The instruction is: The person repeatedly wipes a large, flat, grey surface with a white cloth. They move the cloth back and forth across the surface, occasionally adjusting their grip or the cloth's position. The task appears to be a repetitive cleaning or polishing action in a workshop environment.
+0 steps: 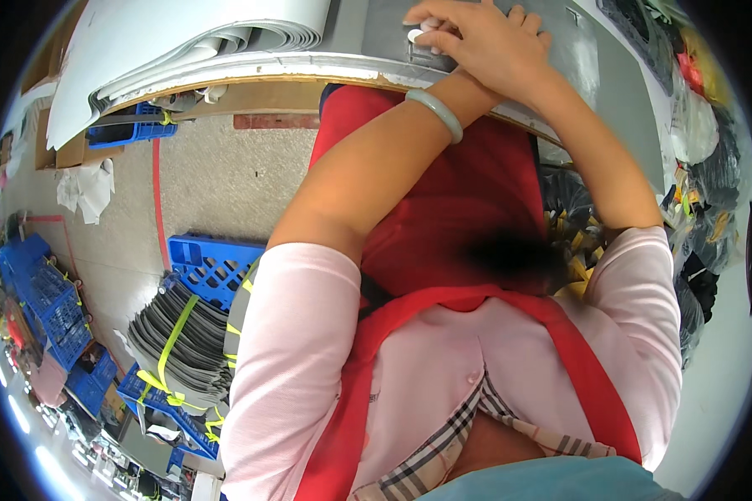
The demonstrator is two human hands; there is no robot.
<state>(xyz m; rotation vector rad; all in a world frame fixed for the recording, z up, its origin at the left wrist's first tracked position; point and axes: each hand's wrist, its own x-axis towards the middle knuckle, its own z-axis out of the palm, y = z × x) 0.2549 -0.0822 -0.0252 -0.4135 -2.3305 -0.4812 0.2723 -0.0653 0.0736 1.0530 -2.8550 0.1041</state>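
My forearms cross at the wrists over the worktable's grey sheet [388, 33]. My right hand [485, 46] reaches leftward on top, its thumb and fingers closed round a small white piece [414, 36]; most of that piece is hidden. A small dark line or slit in the sheet lies just below those fingertips. My left hand [533, 20] passes beneath the right one. Only its fingertips come out on the far right side, slightly apart above the sheet; its palm is covered. A pale bangle [436, 113] circles my left wrist.
Rolled white sheets [217, 37] lie at the table's left. Clear plastic bags [693, 125] crowd its right side. Bundled dark grey pieces [180, 338] tied with yellow strips stand by a blue crate [217, 267] on the floor. More blue baskets [54, 309] stand farther left.
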